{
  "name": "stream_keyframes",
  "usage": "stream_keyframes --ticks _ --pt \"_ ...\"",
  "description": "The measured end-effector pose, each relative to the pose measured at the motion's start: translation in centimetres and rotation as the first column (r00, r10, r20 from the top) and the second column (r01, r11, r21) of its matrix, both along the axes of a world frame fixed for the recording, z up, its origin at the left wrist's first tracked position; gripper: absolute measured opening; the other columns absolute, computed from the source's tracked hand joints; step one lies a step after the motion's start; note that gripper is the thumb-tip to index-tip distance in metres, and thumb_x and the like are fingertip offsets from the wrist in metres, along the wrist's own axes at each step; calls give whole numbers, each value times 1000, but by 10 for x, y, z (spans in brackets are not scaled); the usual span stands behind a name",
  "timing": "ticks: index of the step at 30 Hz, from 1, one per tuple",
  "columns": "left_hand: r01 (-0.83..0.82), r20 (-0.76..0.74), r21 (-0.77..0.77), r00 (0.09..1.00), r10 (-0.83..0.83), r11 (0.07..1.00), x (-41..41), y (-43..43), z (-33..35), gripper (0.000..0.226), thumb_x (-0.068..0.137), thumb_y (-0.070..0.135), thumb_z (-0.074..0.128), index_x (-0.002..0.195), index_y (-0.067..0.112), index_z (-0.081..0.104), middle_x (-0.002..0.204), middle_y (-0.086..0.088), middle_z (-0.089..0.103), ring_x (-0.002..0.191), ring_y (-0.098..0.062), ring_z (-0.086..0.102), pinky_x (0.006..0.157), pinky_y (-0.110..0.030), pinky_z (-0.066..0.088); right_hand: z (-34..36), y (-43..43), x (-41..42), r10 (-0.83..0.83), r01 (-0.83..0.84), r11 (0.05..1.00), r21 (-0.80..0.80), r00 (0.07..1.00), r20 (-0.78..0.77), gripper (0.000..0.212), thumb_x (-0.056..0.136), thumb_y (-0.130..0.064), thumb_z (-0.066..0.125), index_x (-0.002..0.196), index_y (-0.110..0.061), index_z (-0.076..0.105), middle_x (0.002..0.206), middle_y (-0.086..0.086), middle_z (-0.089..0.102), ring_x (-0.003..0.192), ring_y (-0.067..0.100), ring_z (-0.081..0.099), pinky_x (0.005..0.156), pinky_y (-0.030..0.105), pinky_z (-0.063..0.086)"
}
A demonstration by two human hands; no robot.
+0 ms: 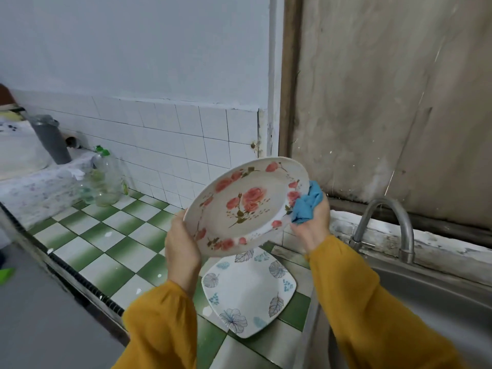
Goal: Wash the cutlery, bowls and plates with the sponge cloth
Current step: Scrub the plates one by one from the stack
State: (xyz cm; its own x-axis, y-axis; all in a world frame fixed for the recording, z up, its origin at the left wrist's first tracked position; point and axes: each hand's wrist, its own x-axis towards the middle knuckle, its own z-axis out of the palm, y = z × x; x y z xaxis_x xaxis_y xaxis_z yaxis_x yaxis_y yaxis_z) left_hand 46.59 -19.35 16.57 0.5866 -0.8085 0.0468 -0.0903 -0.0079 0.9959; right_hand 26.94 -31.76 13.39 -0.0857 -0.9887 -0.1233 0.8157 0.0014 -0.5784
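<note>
Left hand (181, 246) grips rose plate (246, 206) at lower-left rim, tilted above counter (106, 251). Right hand (310, 225) presses blue sponge cloth (307, 202) against right rim. Square plate (247, 291) beside sink (436, 296).

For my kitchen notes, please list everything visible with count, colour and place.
round plate: one, white with pink roses, held tilted above counter
sponge cloth: one, blue, against the round plate's right rim
square plate: one, white with blue-grey leaves, on counter beside sink
counter: one, green and white tiles, left of sink
sink: one, steel, lower right
tap: one, steel, behind the sink
bottles: count unclear, clear with green caps, by left wall
pipe: one, grey, far left
left hand: one, yellow sleeve, grips round plate's left rim
right hand: one, yellow sleeve, holds sponge cloth
</note>
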Motion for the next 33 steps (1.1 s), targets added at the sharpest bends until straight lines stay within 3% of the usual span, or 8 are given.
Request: stream_keyframes --ticks 4,9,13,18,22,25,28,33 --pt "468 -664 195 710 -236 862 30 -1 19 39 99 18 25 119 -1 54 115 -25 56 98 -52 60 78 -64 51 8 -3 -18 104 -104 995 -10 994 -14 29 95 -29 48 69 -19 54 67 0 56 63 16 54 62 26 49" --pt "399 -911 1 379 -164 917 47 -9 19 58 81 -10 24 138 -23 18 131 -50 38 98 -68 50 78 -61 48 27 9 -34 369 -366 929 55 906 -205 37 101 -20 44 74 -7 64 72 11 65 61 18 66 53 28 56" --pt "196 -798 35 596 -91 980 44 -11 14 40 103 3 31 142 7 37 116 -20 60 84 -36 62 54 -51 55 37 12 -31 312 -387 922 20 710 -631 15 94 -5 56 102 1 67 92 11 75 105 29 66 68 23 58" --pt "126 -475 -159 860 -188 979 33 -5 15 38 106 12 34 142 13 47 134 -9 58 106 -25 62 80 -31 52 42 18 -5 -127 -267 950 -163 146 -981 14 79 -18 81 92 -16 78 89 -7 73 85 7 65 74 7 47" --pt "148 -226 -312 948 -225 938 2 -2 18 34 105 13 38 134 21 52 117 6 65 98 -8 65 82 -17 52 25 72 67 -381 -238 868 -436 245 -892 21 84 -20 75 105 -18 73 110 -8 67 108 3 58 101 19 42" --pt "85 -285 -382 936 -205 920 1 -2 15 34 105 12 37 133 22 54 117 0 65 90 -8 64 82 -18 51 11 111 87 -528 -538 599 -593 293 -798 44 84 -20 68 128 -16 61 138 1 56 135 9 44 114 25 33" --pt "92 -330 -459 906 -266 884 6 1 17 35 104 10 39 130 26 55 119 -3 66 96 -9 67 79 -20 55 -4 101 76 -747 -502 420 -756 283 -602 55 86 -20 68 136 -8 51 143 7 52 137 21 44 114 35 35" --pt "206 -198 -468 923 -329 859 6 8 12 32 102 13 43 123 31 60 131 -3 63 118 -24 61 99 -34 50 25 55 65 -592 196 791 -579 483 -645 40 86 -24 71 123 -13 58 116 -7 63 109 0 61 95 31 51"
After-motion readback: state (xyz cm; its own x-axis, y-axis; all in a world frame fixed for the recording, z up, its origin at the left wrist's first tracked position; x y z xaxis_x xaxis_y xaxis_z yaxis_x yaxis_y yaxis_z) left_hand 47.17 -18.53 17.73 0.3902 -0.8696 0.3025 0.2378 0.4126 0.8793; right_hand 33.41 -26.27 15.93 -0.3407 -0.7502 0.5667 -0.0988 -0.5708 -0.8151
